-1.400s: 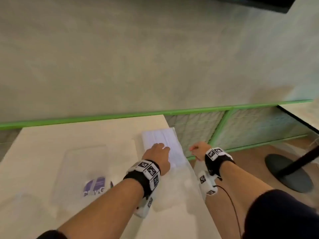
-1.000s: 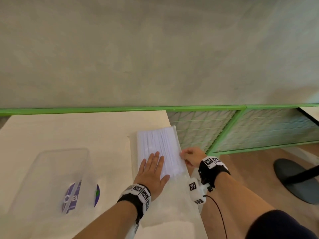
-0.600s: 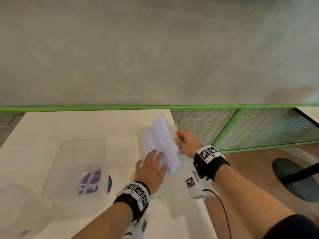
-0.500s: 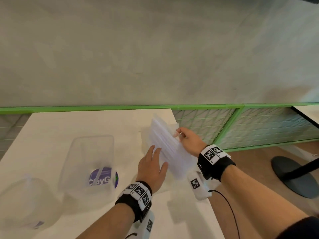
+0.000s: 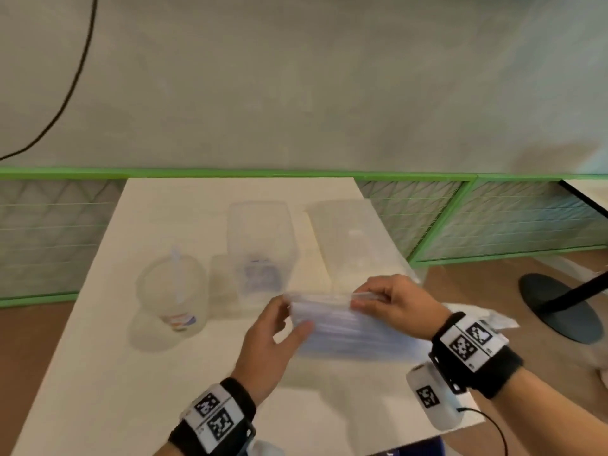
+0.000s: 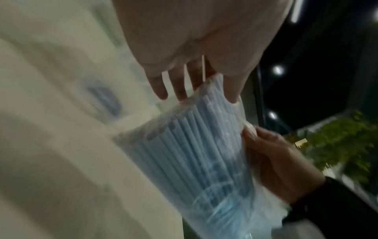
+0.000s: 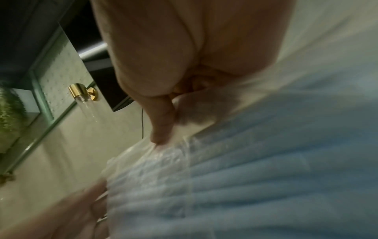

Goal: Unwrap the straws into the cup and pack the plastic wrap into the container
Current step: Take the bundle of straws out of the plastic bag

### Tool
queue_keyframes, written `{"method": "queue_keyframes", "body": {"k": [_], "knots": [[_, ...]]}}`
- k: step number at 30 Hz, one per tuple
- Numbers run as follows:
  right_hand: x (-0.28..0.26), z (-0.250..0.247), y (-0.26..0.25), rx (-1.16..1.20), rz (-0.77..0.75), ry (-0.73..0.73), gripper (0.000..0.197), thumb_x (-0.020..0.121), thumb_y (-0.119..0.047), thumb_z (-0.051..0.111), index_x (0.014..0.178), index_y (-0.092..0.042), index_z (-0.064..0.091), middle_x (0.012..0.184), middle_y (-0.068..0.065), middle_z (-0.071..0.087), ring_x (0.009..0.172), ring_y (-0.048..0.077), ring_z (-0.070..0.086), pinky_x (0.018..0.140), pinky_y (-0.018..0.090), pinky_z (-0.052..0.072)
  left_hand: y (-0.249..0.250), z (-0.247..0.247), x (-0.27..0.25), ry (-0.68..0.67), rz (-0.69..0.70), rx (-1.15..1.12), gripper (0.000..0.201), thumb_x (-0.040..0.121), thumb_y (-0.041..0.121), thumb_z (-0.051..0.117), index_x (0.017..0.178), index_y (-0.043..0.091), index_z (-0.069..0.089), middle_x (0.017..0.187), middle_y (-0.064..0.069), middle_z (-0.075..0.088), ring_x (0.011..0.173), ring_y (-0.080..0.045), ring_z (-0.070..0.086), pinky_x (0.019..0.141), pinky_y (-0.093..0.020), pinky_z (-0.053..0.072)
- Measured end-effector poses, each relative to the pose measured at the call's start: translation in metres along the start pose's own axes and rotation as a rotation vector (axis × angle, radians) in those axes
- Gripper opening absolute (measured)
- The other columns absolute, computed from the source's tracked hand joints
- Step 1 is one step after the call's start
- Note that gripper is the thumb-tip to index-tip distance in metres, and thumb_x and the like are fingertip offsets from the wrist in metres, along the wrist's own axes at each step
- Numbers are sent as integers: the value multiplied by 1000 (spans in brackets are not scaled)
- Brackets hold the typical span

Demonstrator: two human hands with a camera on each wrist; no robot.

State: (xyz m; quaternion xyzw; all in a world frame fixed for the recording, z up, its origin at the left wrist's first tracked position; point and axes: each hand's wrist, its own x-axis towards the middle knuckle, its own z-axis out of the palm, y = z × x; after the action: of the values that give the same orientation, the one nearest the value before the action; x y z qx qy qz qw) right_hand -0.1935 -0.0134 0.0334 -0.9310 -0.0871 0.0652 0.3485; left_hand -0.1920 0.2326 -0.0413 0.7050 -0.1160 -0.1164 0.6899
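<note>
Head view: a clear plastic pack of straws (image 5: 348, 327) is held above the near part of the pale worktop (image 5: 108, 357). The left hand (image 5: 273, 343) pinches the pack's left end between thumb and fingers; the right hand (image 5: 394, 304) pinches its upper right edge with curled fingers. Farther back on the worktop stand a clear cup (image 5: 172, 291) with one straw (image 5: 177, 274) upright in it and, to its right, a clear container (image 5: 260, 235). A flat clear sheet (image 5: 355, 238) lies right of the container. A green rail (image 5: 230, 173) runs behind the worktop.

Left wrist view: the pack (image 6: 196, 145), filled with pale blue straws side by side, is seen lengthwise. The left hand's (image 6: 194, 64) thumb and fingertips meet its near end, the other fingers nearly straight. The right hand (image 6: 274, 165) grips one long edge.

Right wrist view: blurred; the right hand's (image 7: 174, 90) thumb presses the plastic wrap of the pack (image 7: 245, 177) against curled fingers. The left hand (image 7: 67, 216) holds the far end.
</note>
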Motion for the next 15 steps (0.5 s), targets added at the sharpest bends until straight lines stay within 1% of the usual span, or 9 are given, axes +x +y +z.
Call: {"method": "queue_keyframes", "body": {"k": [2, 3, 4, 5, 7, 9, 12, 14, 15], "knots": [[-4, 26, -14, 53, -21, -13, 7, 79, -29, 81, 81, -29, 74, 74, -18, 67, 72, 0, 63, 67, 12, 43, -2, -26, -13, 30, -20, -91, 24, 81, 16, 76, 99, 30, 68, 108, 5, 70, 101, -14, 65, 88, -23, 50], [-5, 38, -19, 81, -35, -16, 12, 74, -29, 85, 77, -29, 74, 73, -19, 66, 71, 1, 63, 66, 12, 42, -3, -37, -20, 39, -14, -89, 22, 80, 11, 76, 93, 27, 71, 102, 2, 72, 96, -16, 66, 83, -19, 50], [-3, 51, -26, 108, -49, -16, 14, 71, -28, 88, 75, -29, 74, 72, -21, 66, 69, 1, 62, 65, 12, 41, -4, -51, -28, 48, -6, -74, 18, 77, 11, 78, 87, 25, 73, 98, -1, 72, 94, -17, 66, 80, -18, 50], [-4, 59, -29, 126, -52, 2, 15, 69, -28, 89, 74, -28, 74, 71, -21, 65, 68, 1, 61, 64, 11, 40, -3, -58, -33, 40, 5, -61, 13, 74, 18, 79, 84, 24, 74, 96, -2, 72, 93, -18, 66, 80, -19, 51], [3, 80, -35, 146, -89, 24, 13, 70, -29, 88, 74, -27, 75, 69, -18, 63, 67, 1, 59, 63, 10, 39, -3, -76, -47, 73, 37, -36, 16, 68, 32, 75, 81, 23, 74, 96, -3, 72, 94, -17, 66, 82, -22, 53], [11, 103, -33, 129, -142, 14, 13, 75, -33, 83, 80, -23, 77, 66, -12, 59, 66, 2, 57, 62, 10, 37, -9, -87, -53, 116, 57, 28, 16, 69, 34, 72, 81, 23, 73, 96, 1, 71, 94, -15, 66, 82, -19, 52], [23, 137, -17, 26, -173, -25, 17, 82, -36, 75, 90, -20, 77, 65, -14, 48, 63, -3, 50, 62, 12, 32, -36, -94, -52, 144, 20, 204, 6, 76, 26, 70, 82, 25, 71, 98, 10, 70, 96, -9, 66, 85, -18, 50], [29, 155, -2, -41, -127, -80, 20, 86, -36, 73, 97, -20, 77, 71, -12, 47, 68, 0, 49, 66, 20, 35, -62, -93, -49, 130, -11, 334, 12, 76, 37, 67, 80, 26, 71, 104, 18, 67, 99, -4, 64, 91, -23, 48], [30, 162, 5, -77, -89, -118, 21, 87, -37, 71, 99, -20, 77, 76, -10, 49, 75, 7, 53, 69, 22, 38, -75, -91, -47, 119, -34, 377, 16, 75, 42, 64, 80, 29, 71, 108, 21, 64, 101, -2, 62, 93, -26, 46]]}}
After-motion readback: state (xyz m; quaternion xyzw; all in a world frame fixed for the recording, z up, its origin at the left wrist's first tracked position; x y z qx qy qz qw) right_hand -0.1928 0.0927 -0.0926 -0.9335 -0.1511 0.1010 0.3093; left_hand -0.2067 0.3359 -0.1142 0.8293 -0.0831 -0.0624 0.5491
